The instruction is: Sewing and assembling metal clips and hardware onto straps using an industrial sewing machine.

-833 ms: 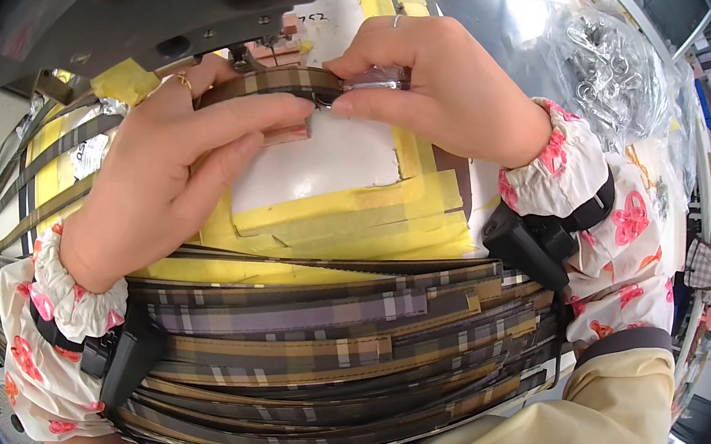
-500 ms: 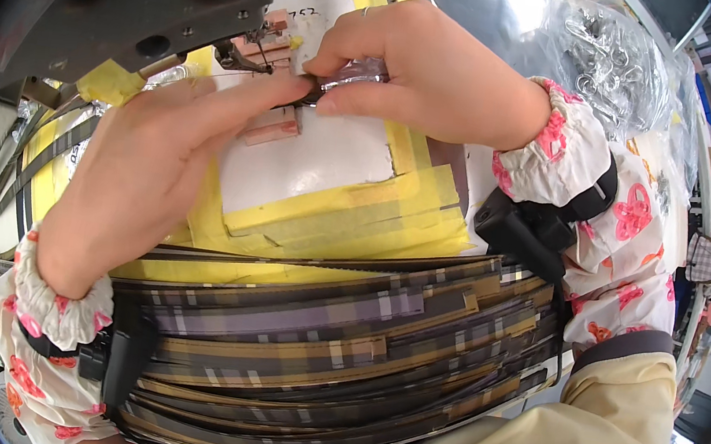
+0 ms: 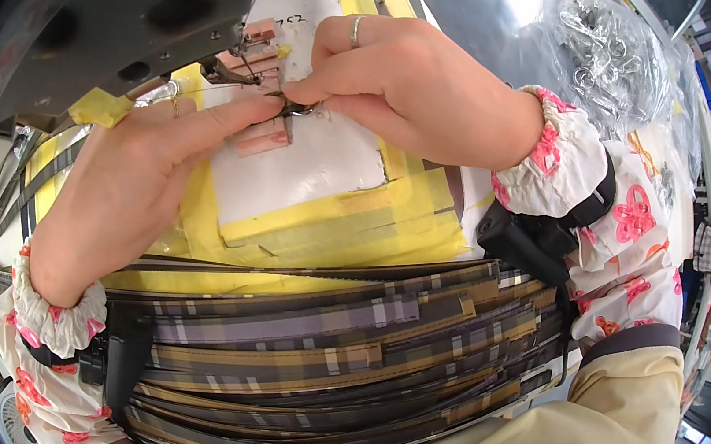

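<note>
At the sewing machine point(image 3: 131, 26), my right hand point(image 3: 425, 89) pinches a small dark piece with a shiny metal fitting point(image 3: 301, 111) close to the needle and presser foot point(image 3: 244, 77). Its fingers cover most of that piece, so its full shape is hidden. My left hand point(image 3: 125, 180) lies flat at the left, its index finger stretched out so that the tip touches the same piece. The other left fingers are partly hidden beneath the machine head. Under both hands is a white board point(image 3: 289, 187) with pinkish guide blocks point(image 3: 264, 137), bordered by yellow tape point(image 3: 355, 226).
Long plaid straps point(image 3: 294, 357) lie in a layered row along the near edge, before my lap. More dark strips point(image 3: 51, 171) hang at the left. A clear plastic bag of metal hooks point(image 3: 606, 62) lies at the far right. Black devices point(image 3: 526, 243) are strapped to both wrists.
Both hands have shifted slightly left in the picture, as has the machine. My right fingers have closed in lower over the metal fitting, which shows less now.
</note>
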The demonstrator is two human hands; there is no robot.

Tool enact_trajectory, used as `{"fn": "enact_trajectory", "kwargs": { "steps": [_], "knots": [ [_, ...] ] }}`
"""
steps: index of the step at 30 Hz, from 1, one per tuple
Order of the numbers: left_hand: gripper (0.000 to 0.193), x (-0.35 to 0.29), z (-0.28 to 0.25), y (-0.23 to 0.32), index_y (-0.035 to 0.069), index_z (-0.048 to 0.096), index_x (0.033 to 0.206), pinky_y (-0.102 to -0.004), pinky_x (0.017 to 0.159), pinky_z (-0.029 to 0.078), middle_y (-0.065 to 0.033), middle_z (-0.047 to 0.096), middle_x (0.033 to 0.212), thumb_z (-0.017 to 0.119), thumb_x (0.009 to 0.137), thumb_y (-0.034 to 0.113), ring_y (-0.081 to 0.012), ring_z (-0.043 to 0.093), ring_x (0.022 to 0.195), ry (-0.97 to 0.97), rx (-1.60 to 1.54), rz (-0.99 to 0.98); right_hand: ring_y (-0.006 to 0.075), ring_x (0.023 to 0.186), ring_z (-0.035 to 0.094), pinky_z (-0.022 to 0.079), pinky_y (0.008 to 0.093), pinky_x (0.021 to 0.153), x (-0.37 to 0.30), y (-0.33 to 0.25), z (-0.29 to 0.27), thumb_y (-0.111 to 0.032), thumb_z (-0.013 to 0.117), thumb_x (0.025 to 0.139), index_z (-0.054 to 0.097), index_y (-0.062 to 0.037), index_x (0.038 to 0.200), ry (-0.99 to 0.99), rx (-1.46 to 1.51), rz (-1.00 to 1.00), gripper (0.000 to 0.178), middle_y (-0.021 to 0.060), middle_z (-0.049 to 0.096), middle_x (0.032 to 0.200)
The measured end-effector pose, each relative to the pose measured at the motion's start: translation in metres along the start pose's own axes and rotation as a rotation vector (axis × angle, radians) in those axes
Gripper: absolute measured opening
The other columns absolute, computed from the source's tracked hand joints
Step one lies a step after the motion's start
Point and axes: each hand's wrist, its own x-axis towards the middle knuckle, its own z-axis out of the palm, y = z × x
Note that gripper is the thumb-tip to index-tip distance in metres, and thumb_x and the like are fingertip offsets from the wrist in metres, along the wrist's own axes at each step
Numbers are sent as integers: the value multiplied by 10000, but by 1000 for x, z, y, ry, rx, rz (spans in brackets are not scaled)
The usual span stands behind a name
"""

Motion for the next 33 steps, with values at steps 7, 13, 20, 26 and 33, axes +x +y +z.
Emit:
{"fn": "enact_trajectory", "kwargs": {
  "steps": [7, 13, 20, 26, 33],
  "knots": [
    [456, -1, -1, -2, 96, 590, 1255, -337, 768, 457, -190, 622, 946, 448, 865, -92, -325, 587, 826, 3, 80, 21, 295, 819, 604, 490, 357, 719, -1, -1, 2, 33, 597, 777, 688, -52, 1008, -98, -195, 7, 262, 94, 606, 907],
    [477, -1, 10, -1, 220, 622, 1223, -362, 555, 461, -122, 522, 741, 564, 815, -22, -295, 547, 623, 177, 202, 85, 290, 837, 601, 492, 368, 731, -2, 1, -1, 25, 598, 770, 691, -85, 1017, 5, -7, 28, 287, 84, 604, 927],
    [339, -3, 11, -8, 65, 603, 1177, -320, 703, 452, -146, 552, 878, 516, 868, -44, -311, 538, 768, 151, 35, 68, 281, 830, 598, 488, 372, 718, 0, -2, 3, 15, 605, 782, 693, -93, 1014, -30, -126, -23, 270, 70, 602, 911],
    [328, -1, 11, -15, 55, 608, 1160, -317, 732, 446, -145, 544, 863, 493, 875, -60, -295, 540, 780, 188, -52, 152, 251, 795, 592, 498, 346, 687, 6, -12, -4, 17, 598, 744, 679, -97, 1007, -124, -272, -39, 298, 58, 586, 891],
    [368, -1, 19, -15, 144, 652, 1109, -337, 589, 483, -82, 555, 826, 589, 775, 3, -265, 580, 704, 276, 270, 207, 229, 796, 585, 494, 335, 670, 5, -30, 0, -30, 606, 713, 612, -82, 1034, -148, -515, -56, 325, 51, 576, 890]
  ]
}}
